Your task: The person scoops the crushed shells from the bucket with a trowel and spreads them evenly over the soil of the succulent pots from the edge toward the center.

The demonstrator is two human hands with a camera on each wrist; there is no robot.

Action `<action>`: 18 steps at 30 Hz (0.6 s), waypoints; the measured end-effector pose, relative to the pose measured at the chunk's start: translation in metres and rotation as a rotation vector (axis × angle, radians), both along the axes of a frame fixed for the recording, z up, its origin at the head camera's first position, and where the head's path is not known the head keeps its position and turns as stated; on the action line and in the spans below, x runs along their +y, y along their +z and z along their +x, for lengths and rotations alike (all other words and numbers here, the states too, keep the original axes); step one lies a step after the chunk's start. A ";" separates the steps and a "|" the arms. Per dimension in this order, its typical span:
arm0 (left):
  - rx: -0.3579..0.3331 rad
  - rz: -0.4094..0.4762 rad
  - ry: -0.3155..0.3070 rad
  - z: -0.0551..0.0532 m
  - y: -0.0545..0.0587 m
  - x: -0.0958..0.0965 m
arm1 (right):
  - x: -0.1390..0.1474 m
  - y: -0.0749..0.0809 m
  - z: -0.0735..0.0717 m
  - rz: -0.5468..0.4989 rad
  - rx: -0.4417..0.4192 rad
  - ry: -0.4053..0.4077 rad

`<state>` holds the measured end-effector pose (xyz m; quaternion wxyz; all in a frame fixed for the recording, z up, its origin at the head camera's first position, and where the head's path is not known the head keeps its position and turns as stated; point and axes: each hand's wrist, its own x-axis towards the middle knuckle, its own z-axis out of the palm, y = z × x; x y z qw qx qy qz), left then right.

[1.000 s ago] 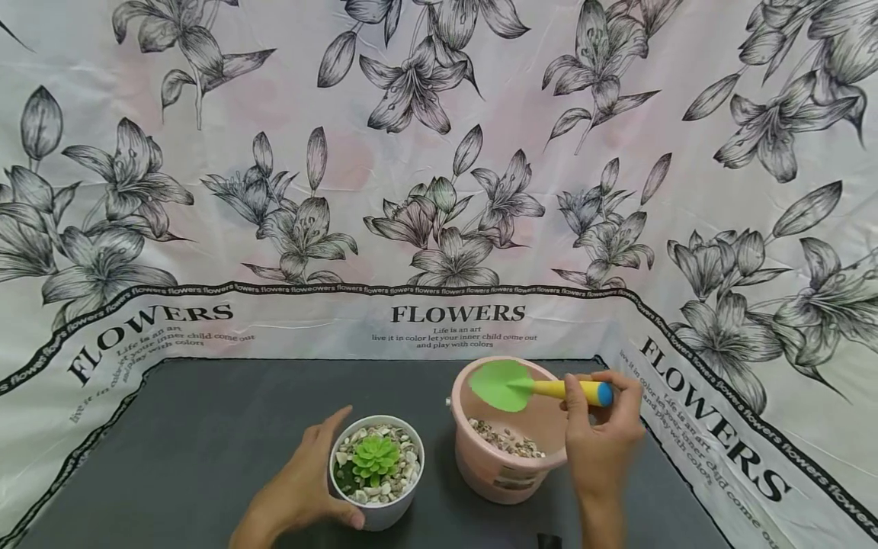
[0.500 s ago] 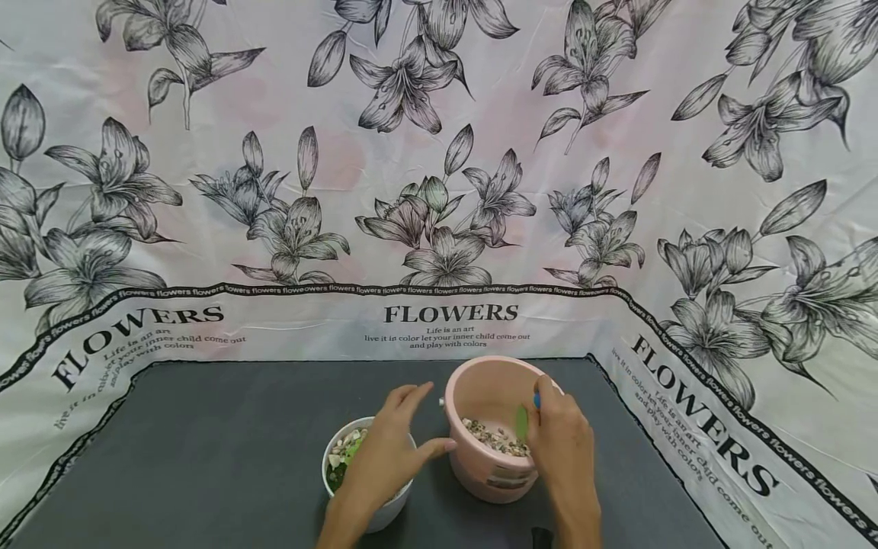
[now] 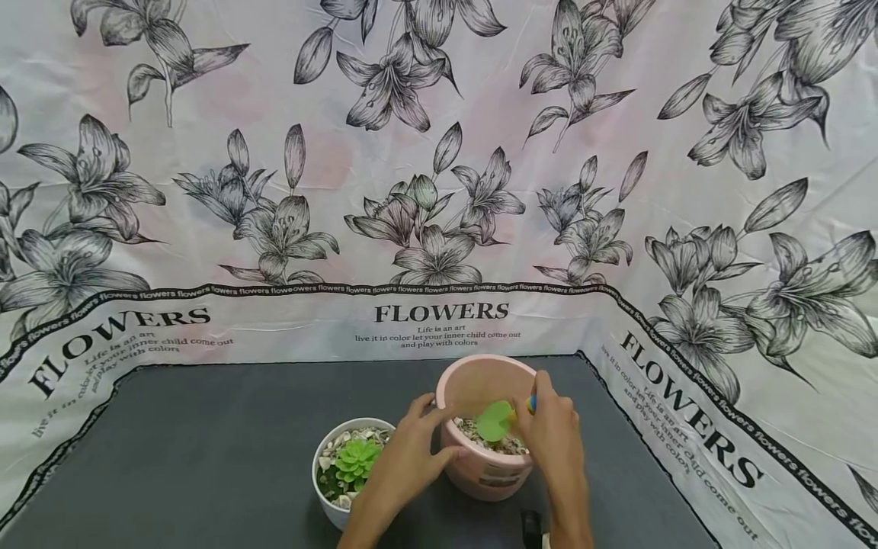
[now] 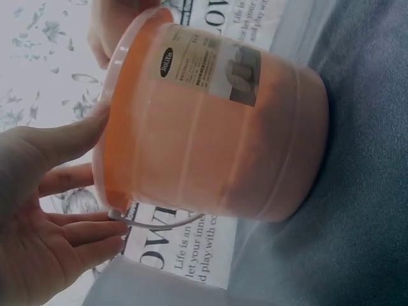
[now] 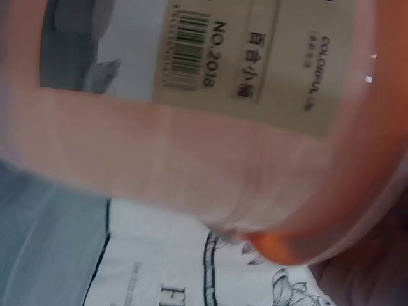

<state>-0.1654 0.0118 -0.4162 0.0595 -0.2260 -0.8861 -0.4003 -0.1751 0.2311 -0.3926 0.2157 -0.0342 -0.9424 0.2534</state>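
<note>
A pink bucket (image 3: 483,476) holding pebbles (image 3: 473,435) stands on the dark tabletop. My left hand (image 3: 411,450) grips its rim on the left side. In the left wrist view the thumb (image 4: 76,137) lies against the rim and the other fingers reach round near the handle's pivot. My right hand (image 3: 552,435) holds a toy trowel, its green blade (image 3: 495,422) down in the bucket close over the pebbles. Most of its yellow, blue-ended handle is hidden by the hand. The right wrist view shows mainly the bucket's label (image 5: 255,70).
Left of the bucket stands a white pot (image 3: 329,507) with a green succulent (image 3: 357,461) and stones, partly covered by my left forearm. A small black object (image 3: 531,526) lies near the right forearm. Flower-printed cloth (image 3: 439,328) borders the grey tabletop (image 3: 206,457).
My left hand has left the white pot and moved right to the bucket's rim. My right hand has brought the trowel from above the bucket down into it.
</note>
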 end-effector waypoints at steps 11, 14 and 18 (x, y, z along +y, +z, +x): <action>0.041 0.019 0.033 -0.002 -0.001 -0.001 | 0.003 0.007 -0.014 -0.271 -0.152 0.055; 0.041 0.026 0.036 -0.002 -0.001 -0.001 | 0.006 0.007 -0.012 -0.365 -0.149 0.023; 0.026 0.039 0.039 -0.003 -0.001 -0.002 | 0.011 0.010 -0.005 -0.454 -0.124 -0.020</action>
